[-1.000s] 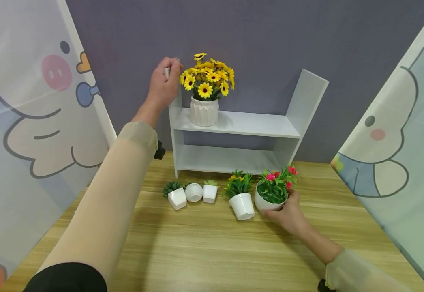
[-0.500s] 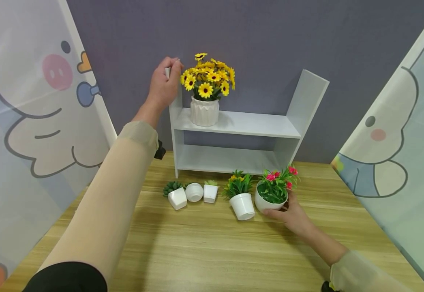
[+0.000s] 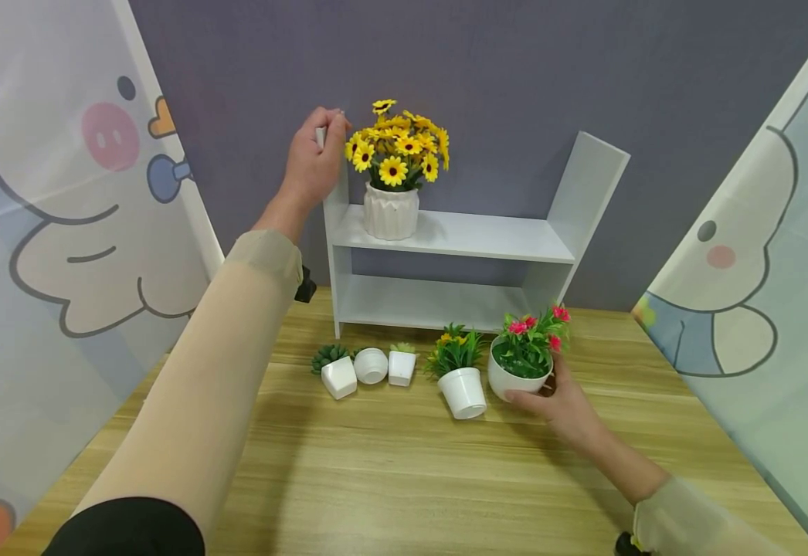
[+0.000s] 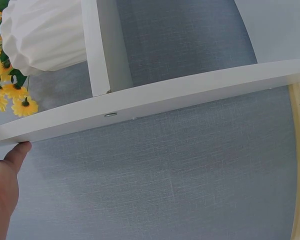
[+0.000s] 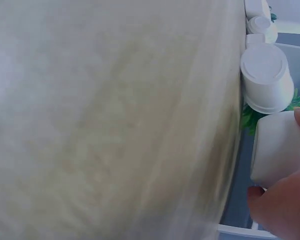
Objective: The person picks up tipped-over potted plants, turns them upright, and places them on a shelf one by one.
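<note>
My left hand point(image 3: 314, 158) grips the top of the left side panel of a small white shelf point(image 3: 473, 235). In the left wrist view, the thumb point(image 4: 19, 152) presses on the panel's outer face. My right hand point(image 3: 567, 405) holds a round white flowerpot point(image 3: 515, 378) with green leaves and pink-red flowers, in front of the shelf's right end. In the right wrist view, fingers and thumb clasp that pot point(image 5: 277, 147) from the side. Yellow daisies in a white fluted pot point(image 3: 392, 215) stand on the upper board at the left.
A white pot with yellow-green foliage point(image 3: 463, 394) lies tilted on the wooden table point(image 3: 376, 479). To its left lie three small white succulent pots point(image 3: 339, 378). Cartoon-printed panels point(image 3: 84, 255) flank both sides, and a grey wall point(image 3: 501, 69) stands behind the shelf.
The right hand has raised the pink-flowered pot slightly and shifted it a little rightward, its opening turning a bit. The left hand keeps its hold on the shelf panel.
</note>
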Motion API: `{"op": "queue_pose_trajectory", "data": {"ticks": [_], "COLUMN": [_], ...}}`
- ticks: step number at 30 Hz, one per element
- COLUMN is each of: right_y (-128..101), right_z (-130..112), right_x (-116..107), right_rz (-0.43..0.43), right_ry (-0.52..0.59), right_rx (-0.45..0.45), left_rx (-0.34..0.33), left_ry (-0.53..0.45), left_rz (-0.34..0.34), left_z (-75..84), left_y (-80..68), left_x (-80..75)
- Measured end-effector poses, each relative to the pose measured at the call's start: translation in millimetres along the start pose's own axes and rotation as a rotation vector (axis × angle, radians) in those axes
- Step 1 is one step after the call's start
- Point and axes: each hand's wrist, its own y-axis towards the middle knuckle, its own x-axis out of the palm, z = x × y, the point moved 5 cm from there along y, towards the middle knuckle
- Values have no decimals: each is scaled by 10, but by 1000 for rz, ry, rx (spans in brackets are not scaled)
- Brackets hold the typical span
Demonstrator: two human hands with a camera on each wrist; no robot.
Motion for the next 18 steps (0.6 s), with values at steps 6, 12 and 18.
{"op": "queue_pose_trajectory", "data": {"ticks": [6, 12, 18], "right_y": [23, 53, 103], "right_z": [-194, -465, -713], "right_x": [-44, -114, -162], "right_rz": [14, 43, 67], "right_ry": [30, -7, -25], "right_rx": [-78, -177, -243], "left_rx": [-1, -6, -15], "left_ry": [2, 9, 13], "left_rz": [-4, -1, 2], "left_z": [0, -5, -4], "left_y": [10, 11, 11], "left_x": [2, 4, 2]}}
